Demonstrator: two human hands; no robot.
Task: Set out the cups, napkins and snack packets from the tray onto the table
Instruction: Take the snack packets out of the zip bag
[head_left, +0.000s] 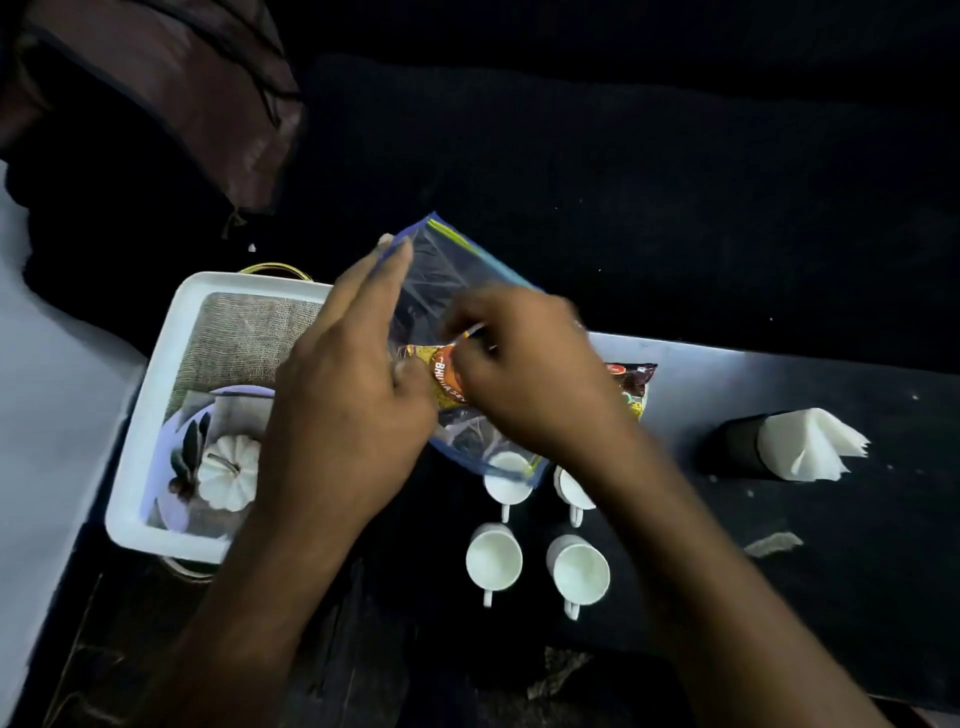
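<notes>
My left hand (353, 384) holds up a clear zip bag (447, 270) with a blue and green edge, above the table between the tray and the cups. My right hand (524, 364) is closed on an orange snack packet (441, 376) at the bag's mouth. A dark snack packet (631, 382) lies on the table behind my right wrist. Several white cups (493, 564) stand on the dark table, two partly hidden by the bag and my arm. White napkins (805, 441) stick out of a black holder lying on its side at the right.
The white tray (156, 415) at the left is lined with burlap and holds a plate with a small white pumpkin (228, 473) and dark leaves. A brown cushion (171, 93) lies beyond it. A scrap of burlap (774, 543) sits on the table at the right.
</notes>
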